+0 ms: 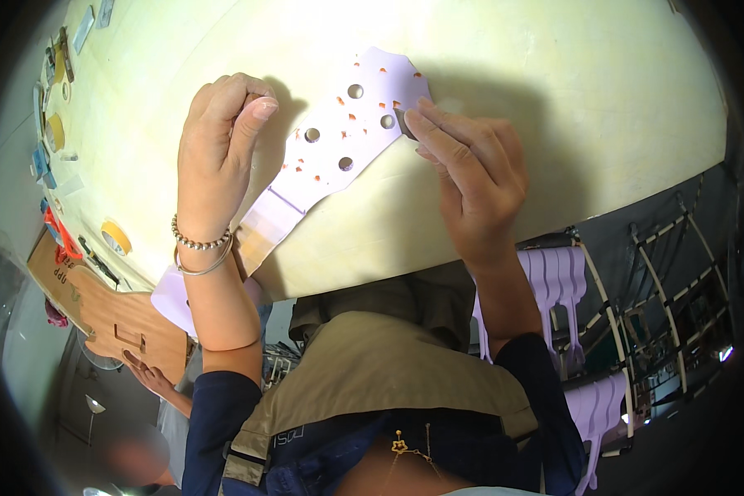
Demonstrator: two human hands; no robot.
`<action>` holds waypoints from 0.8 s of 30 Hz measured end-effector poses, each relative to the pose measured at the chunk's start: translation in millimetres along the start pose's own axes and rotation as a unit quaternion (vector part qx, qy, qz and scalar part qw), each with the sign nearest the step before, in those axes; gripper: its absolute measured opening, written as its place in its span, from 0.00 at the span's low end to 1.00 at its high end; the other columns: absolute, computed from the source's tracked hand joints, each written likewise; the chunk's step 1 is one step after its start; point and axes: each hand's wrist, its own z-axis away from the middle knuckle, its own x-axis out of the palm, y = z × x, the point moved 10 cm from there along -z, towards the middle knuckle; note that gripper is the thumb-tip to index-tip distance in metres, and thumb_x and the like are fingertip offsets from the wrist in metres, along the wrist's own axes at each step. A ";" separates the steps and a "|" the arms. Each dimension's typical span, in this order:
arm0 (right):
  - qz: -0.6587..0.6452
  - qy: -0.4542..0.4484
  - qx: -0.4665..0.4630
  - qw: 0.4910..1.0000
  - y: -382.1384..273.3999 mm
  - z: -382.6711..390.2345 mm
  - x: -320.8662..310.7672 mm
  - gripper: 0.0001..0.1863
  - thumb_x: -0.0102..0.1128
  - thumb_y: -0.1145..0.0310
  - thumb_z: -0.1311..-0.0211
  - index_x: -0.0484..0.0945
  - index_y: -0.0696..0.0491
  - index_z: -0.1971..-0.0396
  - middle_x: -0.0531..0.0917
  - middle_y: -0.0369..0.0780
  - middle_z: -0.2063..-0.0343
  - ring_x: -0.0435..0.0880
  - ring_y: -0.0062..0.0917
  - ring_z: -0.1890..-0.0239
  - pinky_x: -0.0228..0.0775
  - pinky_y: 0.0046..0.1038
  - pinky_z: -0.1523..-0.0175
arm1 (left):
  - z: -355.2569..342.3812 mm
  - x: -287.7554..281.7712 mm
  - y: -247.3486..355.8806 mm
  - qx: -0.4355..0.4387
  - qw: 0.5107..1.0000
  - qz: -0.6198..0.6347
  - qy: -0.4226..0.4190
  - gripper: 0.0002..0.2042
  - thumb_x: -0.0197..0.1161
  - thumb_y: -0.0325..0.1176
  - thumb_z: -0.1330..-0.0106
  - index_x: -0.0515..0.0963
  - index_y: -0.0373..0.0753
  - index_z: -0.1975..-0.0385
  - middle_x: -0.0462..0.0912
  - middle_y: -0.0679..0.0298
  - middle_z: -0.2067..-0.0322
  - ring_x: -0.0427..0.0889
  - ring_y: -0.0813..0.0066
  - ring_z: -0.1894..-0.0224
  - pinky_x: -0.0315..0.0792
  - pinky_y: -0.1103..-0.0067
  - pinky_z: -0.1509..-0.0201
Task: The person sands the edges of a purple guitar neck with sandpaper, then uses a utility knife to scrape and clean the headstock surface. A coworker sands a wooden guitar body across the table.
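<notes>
A lilac guitar headstock (374,95) lies tilted on the pale worktable, its surface dotted with small orange-red marks and pierced by several round holes. Its neck end (271,221) runs down-left and passes under my left forearm. My right hand (476,169) pinches a small dark flat piece (406,124) against the headstock's right edge; most of that piece is hidden by the fingers. To the left of the headstock, my left hand (223,136) is held curled, thumb pressed to the forefinger. What its fingers hold, if anything, is hidden.
Tape rolls (116,237), red-handled scissors (64,236) and small tools line the table's left edge. Several lilac guitar necks (554,281) hang on a rack (674,298) at the lower right. At the lower left, another person's hand (147,374) touches a wooden guitar body (124,318).
</notes>
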 end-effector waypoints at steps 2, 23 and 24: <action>0.025 0.012 -0.009 1.000 -0.5 1.3 -0.1 0.20 0.59 0.82 0.58 0.85 0.53 0.61 0.84 0.35 0.61 0.74 0.27 0.71 0.69 0.26 0.66 | -0.1 0.1 0.9 0.007 1.000 -0.001 0.000 0.13 0.56 0.38 0.31 0.74 0.34 0.70 0.71 0.61 0.76 0.67 0.65 0.68 0.65 0.76 0.59; 0.004 -0.007 0.005 1.000 2.6 -3.0 2.0 0.19 0.59 0.82 0.60 0.86 0.54 0.63 0.84 0.34 0.65 0.77 0.26 0.70 0.71 0.27 0.66 | 1.5 -0.7 -0.6 0.013 1.000 -0.008 0.006 0.13 0.55 0.39 0.31 0.74 0.34 0.70 0.71 0.61 0.76 0.68 0.65 0.68 0.65 0.75 0.58; -0.004 -0.006 0.004 1.000 3.6 -2.9 1.5 0.20 0.59 0.82 0.60 0.86 0.54 0.63 0.84 0.34 0.65 0.77 0.26 0.70 0.70 0.27 0.66 | 1.3 -0.3 -1.3 0.008 1.000 -0.008 0.003 0.13 0.55 0.39 0.31 0.74 0.34 0.70 0.71 0.61 0.76 0.68 0.65 0.68 0.65 0.75 0.58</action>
